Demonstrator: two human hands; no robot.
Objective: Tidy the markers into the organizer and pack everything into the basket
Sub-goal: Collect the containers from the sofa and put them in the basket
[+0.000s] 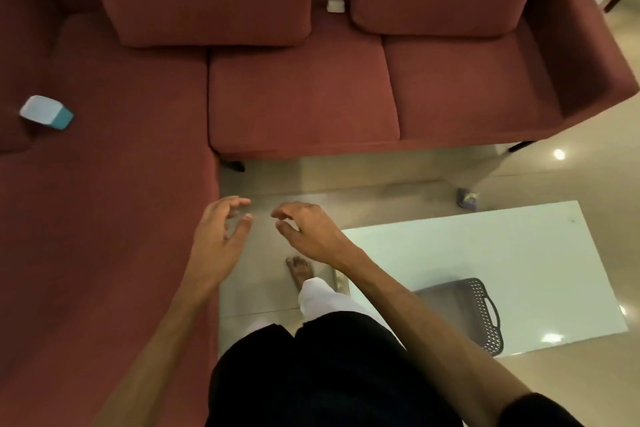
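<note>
Standing by maroon fabric sofa [311, 97], left hand [216, 239] and right hand [308, 236] loosely spread, holding nothing. White-and-teal boxy organizer [46, 113] at 10 o'clock on sofa; grey perforated plastic basket [474, 312] at 4 o'clock on white glossy worktop [485, 246]. No markers visible; risk missing some between cushions.

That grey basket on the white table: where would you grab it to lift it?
By the cut-out handle in the end wall of the grey basket, reaching in from the right end of the white table. That slot suits curled fingers; the latticed walls offer no other hold. Both hands, left hand and right hand, hold nothing.
</note>
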